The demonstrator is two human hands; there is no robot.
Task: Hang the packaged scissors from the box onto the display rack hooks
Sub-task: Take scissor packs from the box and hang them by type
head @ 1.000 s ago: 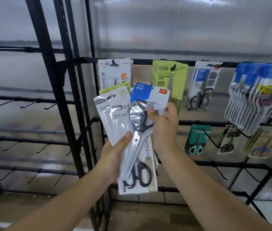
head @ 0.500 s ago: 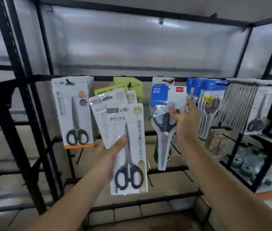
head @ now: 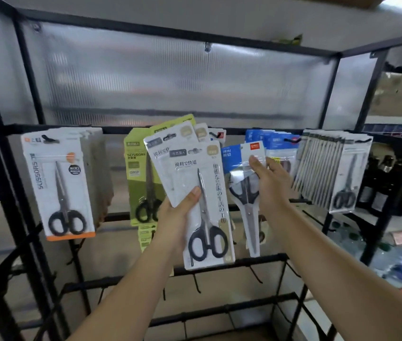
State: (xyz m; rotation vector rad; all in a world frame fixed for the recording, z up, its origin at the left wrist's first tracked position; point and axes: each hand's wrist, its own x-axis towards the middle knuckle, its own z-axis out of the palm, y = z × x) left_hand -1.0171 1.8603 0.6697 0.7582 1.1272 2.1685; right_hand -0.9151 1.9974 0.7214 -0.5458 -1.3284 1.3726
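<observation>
My left hand (head: 177, 217) grips a fanned stack of white scissor packs (head: 195, 183) in front of the rack, thumb pressed on the front card. My right hand (head: 270, 183) pinches a single blue-and-white scissor pack (head: 243, 156) by its upper part, held up near the top rail (head: 116, 130) beside the hanging blue packs (head: 275, 143). Its scissors hang point down below my fingers. Whether its hole is on a hook is hidden.
White-and-orange packs (head: 59, 183) hang at the left, green packs (head: 137, 173) behind my left hand, grey-white packs (head: 338, 173) at the right. Bare black hooks (head: 196, 283) line the lower rails. Dark bottles (head: 377, 188) stand on a shelf at far right.
The view has tilted up and closer to the rack. My right hand has carried the blue pack away from the stack, rightwards and up toward the top rail. My left hand keeps the stack.
</observation>
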